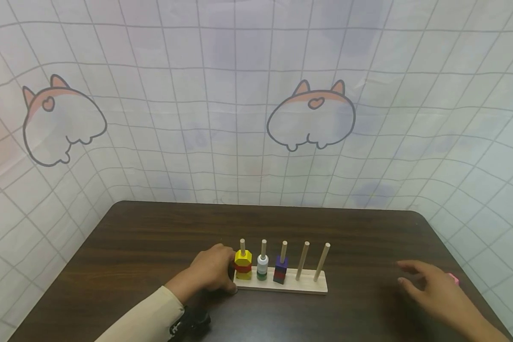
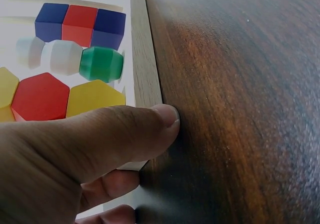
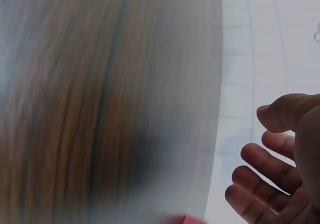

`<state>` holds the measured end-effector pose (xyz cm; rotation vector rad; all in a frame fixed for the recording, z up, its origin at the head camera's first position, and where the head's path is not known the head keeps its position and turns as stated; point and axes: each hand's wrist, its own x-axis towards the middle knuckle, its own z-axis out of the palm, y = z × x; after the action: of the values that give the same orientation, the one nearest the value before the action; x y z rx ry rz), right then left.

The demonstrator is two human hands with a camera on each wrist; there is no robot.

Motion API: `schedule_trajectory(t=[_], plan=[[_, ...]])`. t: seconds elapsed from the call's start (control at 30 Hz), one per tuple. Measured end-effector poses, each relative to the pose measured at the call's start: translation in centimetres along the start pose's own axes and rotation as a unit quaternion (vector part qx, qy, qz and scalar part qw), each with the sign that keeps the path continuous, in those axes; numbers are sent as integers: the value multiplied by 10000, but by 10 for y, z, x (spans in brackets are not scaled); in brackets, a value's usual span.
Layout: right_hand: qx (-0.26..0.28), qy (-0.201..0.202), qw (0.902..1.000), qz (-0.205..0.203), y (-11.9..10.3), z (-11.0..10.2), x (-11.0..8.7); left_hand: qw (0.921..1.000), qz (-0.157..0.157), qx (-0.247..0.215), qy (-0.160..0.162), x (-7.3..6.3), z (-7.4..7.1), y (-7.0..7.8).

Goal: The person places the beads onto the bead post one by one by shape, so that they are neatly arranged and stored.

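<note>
A wooden peg stand (image 1: pixel 303 285) with upright dowels sits on the table, and my left hand (image 1: pixel 213 268) grips its left end. In the left wrist view the thumb (image 2: pixel 150 126) presses along the stand's edge, with curled fingers beneath. Nearest that hand is a stack of yellow and red hexagonal beads (image 1: pixel 243 266). Beside it come white and green rounded beads (image 1: pixel 262 267), then dark blue and red cube beads (image 1: pixel 280 270). Two dowels at the right bear no beads. My right hand (image 1: pixel 436 289) is held loosely spread over the table's right side, holding nothing, near a pink piece (image 1: pixel 454 279).
The dark wood-grain table (image 1: pixel 162 228) has rounded far corners. A white grid-patterned curtain (image 1: pixel 239 180) with cartoon animal drawings hangs behind and along both sides. A black device (image 1: pixel 190 323) is on the left wrist, near the cream sleeve (image 1: pixel 147 316).
</note>
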<state>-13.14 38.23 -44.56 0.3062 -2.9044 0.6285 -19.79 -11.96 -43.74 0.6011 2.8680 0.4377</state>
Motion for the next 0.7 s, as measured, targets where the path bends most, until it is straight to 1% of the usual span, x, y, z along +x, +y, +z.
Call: schedule_trajectory(t=[0.1, 0.27, 0.33, 0.4, 0.53, 0.7], plan=[[-60, 31, 10000, 28, 13, -5, -1, 10000, 18, 18, 1, 0, 0, 1], [-382, 480, 9981, -48, 31, -9, -1, 10000, 33, 10, 25, 0, -1, 0], [-486, 574, 9972, -46, 36, -10, -3, 10000, 9, -7, 25, 0, -1, 0], [-565, 580, 9967, -13, 39, -9, -4, 10000, -17, -15, 15, 0, -1, 1], [-635, 600, 9961, -92, 43, -7, -5, 10000, -58, -10, -2, 0, -1, 1], [-648, 766, 9943, -366, 45, -2, -2, 10000, -58, 55, 10, 0, 0, 0]])
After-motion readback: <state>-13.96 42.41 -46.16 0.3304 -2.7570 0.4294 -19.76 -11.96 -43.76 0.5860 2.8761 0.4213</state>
